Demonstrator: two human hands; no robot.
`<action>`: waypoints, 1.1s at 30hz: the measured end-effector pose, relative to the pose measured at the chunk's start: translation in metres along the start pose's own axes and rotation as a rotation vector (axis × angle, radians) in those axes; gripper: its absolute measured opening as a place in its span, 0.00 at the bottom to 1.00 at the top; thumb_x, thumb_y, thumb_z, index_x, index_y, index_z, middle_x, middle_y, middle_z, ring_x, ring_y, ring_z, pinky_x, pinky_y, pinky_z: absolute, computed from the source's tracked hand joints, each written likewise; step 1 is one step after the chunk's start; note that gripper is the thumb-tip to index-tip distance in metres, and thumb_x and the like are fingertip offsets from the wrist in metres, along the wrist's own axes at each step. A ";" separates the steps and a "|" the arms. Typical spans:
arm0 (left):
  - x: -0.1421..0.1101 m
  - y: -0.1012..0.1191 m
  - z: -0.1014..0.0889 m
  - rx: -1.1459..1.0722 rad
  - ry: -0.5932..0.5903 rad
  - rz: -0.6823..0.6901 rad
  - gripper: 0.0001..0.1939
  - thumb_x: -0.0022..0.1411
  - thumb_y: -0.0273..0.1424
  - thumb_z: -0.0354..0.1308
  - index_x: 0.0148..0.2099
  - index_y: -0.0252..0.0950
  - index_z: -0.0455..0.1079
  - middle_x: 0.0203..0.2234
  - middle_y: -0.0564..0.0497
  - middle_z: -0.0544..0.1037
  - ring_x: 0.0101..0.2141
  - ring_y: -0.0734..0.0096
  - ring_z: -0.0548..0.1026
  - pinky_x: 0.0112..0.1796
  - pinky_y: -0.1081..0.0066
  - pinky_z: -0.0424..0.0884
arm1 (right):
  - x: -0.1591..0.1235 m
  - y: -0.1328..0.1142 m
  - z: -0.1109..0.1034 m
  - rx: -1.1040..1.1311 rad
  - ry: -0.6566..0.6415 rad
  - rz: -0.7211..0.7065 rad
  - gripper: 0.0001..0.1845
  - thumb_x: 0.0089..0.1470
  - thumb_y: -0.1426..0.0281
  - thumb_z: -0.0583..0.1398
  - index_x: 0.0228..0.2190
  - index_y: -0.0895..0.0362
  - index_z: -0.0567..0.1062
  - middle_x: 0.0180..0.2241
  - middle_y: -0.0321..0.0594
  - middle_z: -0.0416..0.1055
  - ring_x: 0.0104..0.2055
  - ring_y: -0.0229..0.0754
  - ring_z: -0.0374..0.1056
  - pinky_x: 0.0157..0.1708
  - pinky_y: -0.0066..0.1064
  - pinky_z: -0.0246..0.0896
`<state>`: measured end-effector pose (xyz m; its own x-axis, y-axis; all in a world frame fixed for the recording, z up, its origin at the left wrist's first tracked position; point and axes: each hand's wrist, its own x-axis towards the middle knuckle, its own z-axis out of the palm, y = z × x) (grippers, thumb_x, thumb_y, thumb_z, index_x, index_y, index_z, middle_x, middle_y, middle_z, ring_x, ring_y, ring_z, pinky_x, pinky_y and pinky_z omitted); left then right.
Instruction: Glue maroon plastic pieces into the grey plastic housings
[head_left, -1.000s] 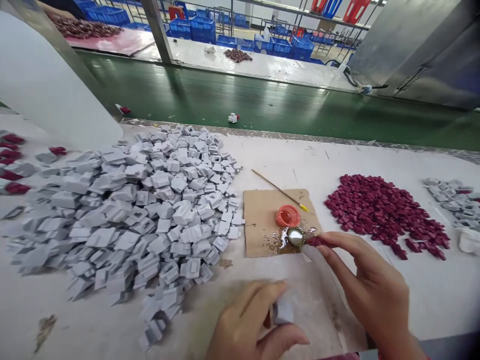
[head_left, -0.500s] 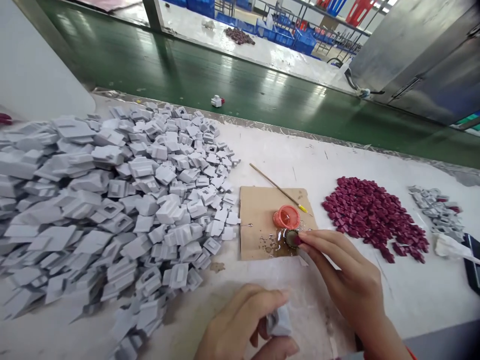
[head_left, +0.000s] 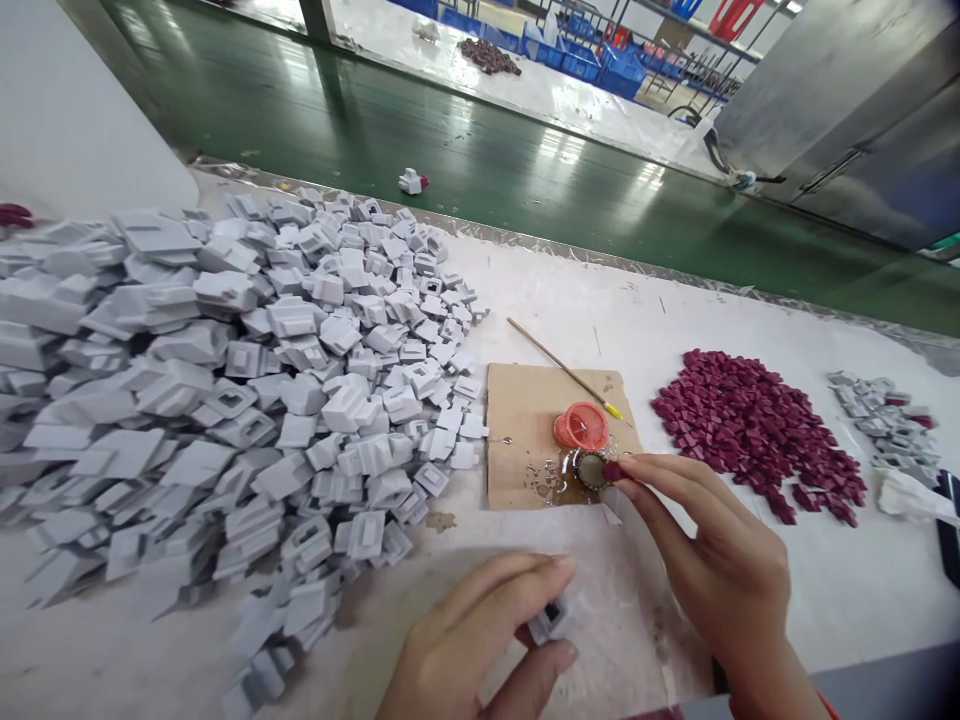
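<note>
My left hand (head_left: 487,630), near the front edge, is closed around a small grey plastic part (head_left: 549,620) with a dark opening facing up. Between thumb and fingertips, my right hand (head_left: 697,535) pinches a small maroon piece (head_left: 613,471). That piece is at the rim of a bottle cap (head_left: 591,468), which sits in a wet patch on a square of cardboard (head_left: 517,400). Just behind the cap stands a small red cup (head_left: 585,428) with liquid in it. A thin stick with a yellow end (head_left: 559,364) lies across the cardboard's back edge.
A large heap of grey parts (head_left: 300,400) covers the left. To the right lie a maroon pile (head_left: 757,430), a smaller grey pile (head_left: 885,420) and a crumpled white tissue (head_left: 911,495). Behind runs a green conveyor belt (head_left: 300,130) carrying a grey-and-maroon piece (head_left: 412,181).
The piece on the belt has moved left. My right hand has drawn the maroon piece slightly right, to the cap's edge. The grey part in my left hand is turned, its opening now showing.
</note>
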<state>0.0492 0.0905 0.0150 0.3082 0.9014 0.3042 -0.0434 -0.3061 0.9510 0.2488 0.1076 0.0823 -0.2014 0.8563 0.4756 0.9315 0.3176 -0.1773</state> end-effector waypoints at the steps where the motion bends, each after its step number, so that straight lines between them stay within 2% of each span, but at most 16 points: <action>1: 0.001 0.000 0.000 0.015 0.014 0.009 0.14 0.65 0.31 0.56 0.53 0.42 0.66 0.41 0.55 0.76 0.33 0.83 0.76 0.39 0.89 0.71 | -0.001 0.001 0.000 -0.002 0.013 0.005 0.10 0.58 0.78 0.60 0.42 0.54 0.74 0.40 0.38 0.73 0.41 0.39 0.70 0.44 0.30 0.67; 4: 0.002 -0.001 0.000 0.106 0.058 0.039 0.11 0.64 0.36 0.56 0.48 0.41 0.67 0.36 0.55 0.76 0.27 0.84 0.73 0.34 0.87 0.72 | -0.004 0.001 -0.002 0.007 0.053 0.024 0.10 0.58 0.77 0.61 0.42 0.55 0.74 0.40 0.38 0.73 0.42 0.38 0.70 0.45 0.29 0.66; 7: 0.002 -0.004 0.000 0.261 0.087 0.073 0.10 0.61 0.36 0.60 0.44 0.40 0.67 0.32 0.55 0.74 0.28 0.77 0.73 0.33 0.78 0.72 | -0.010 -0.006 -0.004 0.147 0.056 0.119 0.12 0.57 0.78 0.62 0.42 0.54 0.74 0.40 0.37 0.73 0.42 0.37 0.69 0.44 0.28 0.66; 10: 0.001 -0.007 0.002 0.430 0.110 0.122 0.14 0.57 0.35 0.65 0.43 0.39 0.68 0.28 0.53 0.72 0.28 0.70 0.72 0.30 0.71 0.71 | -0.018 -0.023 -0.005 0.380 0.055 0.211 0.13 0.55 0.80 0.61 0.41 0.55 0.74 0.37 0.37 0.72 0.41 0.37 0.68 0.39 0.25 0.69; 14: 0.000 -0.009 0.006 0.509 0.090 0.097 0.11 0.59 0.35 0.63 0.42 0.38 0.67 0.27 0.52 0.72 0.28 0.66 0.71 0.28 0.68 0.69 | -0.029 -0.048 0.002 0.536 0.042 0.180 0.14 0.52 0.84 0.60 0.38 0.56 0.74 0.32 0.38 0.72 0.37 0.39 0.69 0.34 0.27 0.70; 18: 0.000 -0.009 0.008 0.509 0.057 0.072 0.07 0.63 0.35 0.57 0.41 0.38 0.66 0.27 0.52 0.72 0.28 0.66 0.71 0.27 0.67 0.68 | -0.039 -0.058 0.012 0.548 0.031 0.189 0.14 0.51 0.84 0.60 0.39 0.57 0.74 0.33 0.40 0.72 0.37 0.40 0.69 0.36 0.29 0.71; 23: -0.001 -0.009 0.008 0.504 0.052 0.065 0.07 0.62 0.33 0.58 0.41 0.38 0.65 0.27 0.52 0.71 0.28 0.65 0.70 0.27 0.67 0.67 | -0.048 -0.055 0.020 0.529 -0.023 0.176 0.13 0.53 0.83 0.61 0.40 0.58 0.73 0.35 0.39 0.71 0.39 0.38 0.69 0.38 0.28 0.70; 30: 0.000 -0.009 0.007 0.498 0.045 0.065 0.06 0.60 0.26 0.57 0.41 0.37 0.66 0.27 0.52 0.71 0.27 0.65 0.70 0.27 0.67 0.67 | -0.039 -0.058 0.016 0.411 -0.059 0.072 0.15 0.50 0.87 0.61 0.39 0.60 0.73 0.33 0.42 0.72 0.38 0.41 0.69 0.33 0.30 0.71; 33: 0.000 -0.010 0.006 0.490 0.039 0.068 0.06 0.61 0.26 0.57 0.42 0.37 0.66 0.26 0.52 0.71 0.28 0.66 0.70 0.27 0.67 0.68 | -0.035 -0.060 0.019 0.416 -0.076 0.057 0.15 0.50 0.87 0.61 0.38 0.61 0.74 0.33 0.43 0.72 0.37 0.40 0.69 0.33 0.30 0.72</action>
<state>0.0552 0.0913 0.0051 0.2843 0.8823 0.3751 0.3930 -0.4641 0.7938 0.1938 0.0663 0.0604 -0.1893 0.8999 0.3928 0.7431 0.3928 -0.5417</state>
